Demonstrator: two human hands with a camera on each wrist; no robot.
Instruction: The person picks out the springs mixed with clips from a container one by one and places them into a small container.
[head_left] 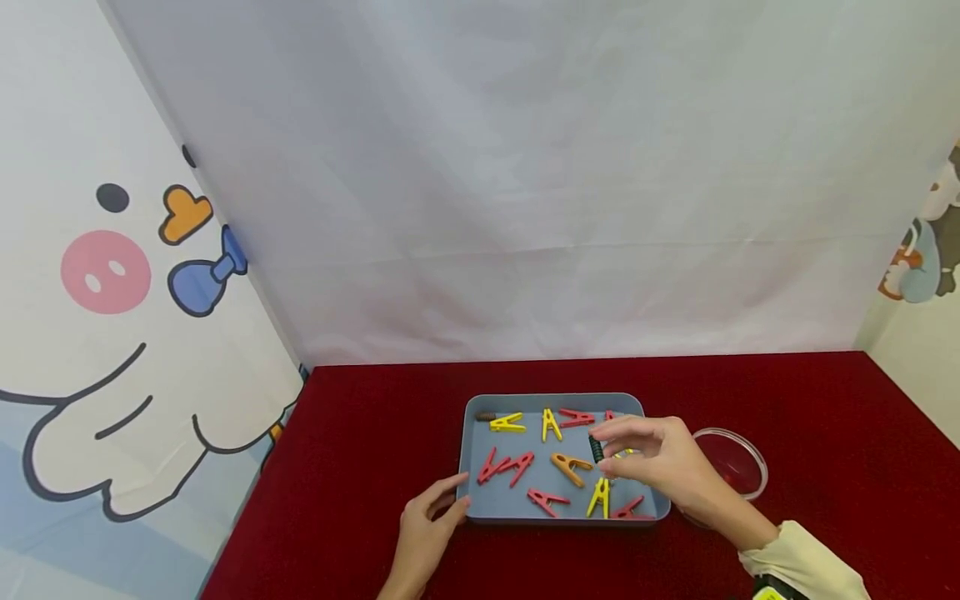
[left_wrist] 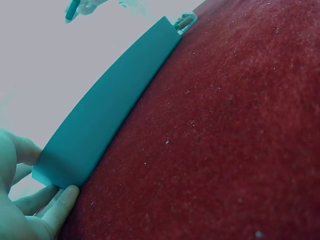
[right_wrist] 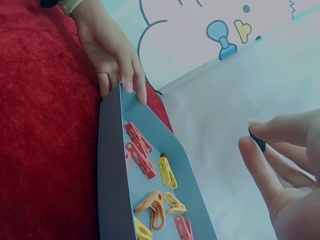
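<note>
My right hand (head_left: 652, 458) pinches a small dark green coiled spring (head_left: 596, 450) between thumb and fingertips, held above the right part of a blue-grey tray (head_left: 468, 450). In the right wrist view the spring (right_wrist: 258, 140) shows ridged between the fingertips. My left hand (head_left: 427, 529) holds the tray's near left corner, its fingers about the wall. Inside the tray lie red clothespins (head_left: 546, 501), yellow clothespins (head_left: 507, 423) and an orange clothespin (head_left: 572, 468). A brown ridged piece (head_left: 486, 416) lies at the far left. My right hand hides some of the tray's contents.
A clear round dish (head_left: 763, 471) stands right of the tray, partly behind my right forearm; in the left wrist view a coiled piece (left_wrist: 184, 21) shows in it. Dark red cloth (head_left: 360, 442) covers the table. A pale curtain (head_left: 525, 183) hangs behind.
</note>
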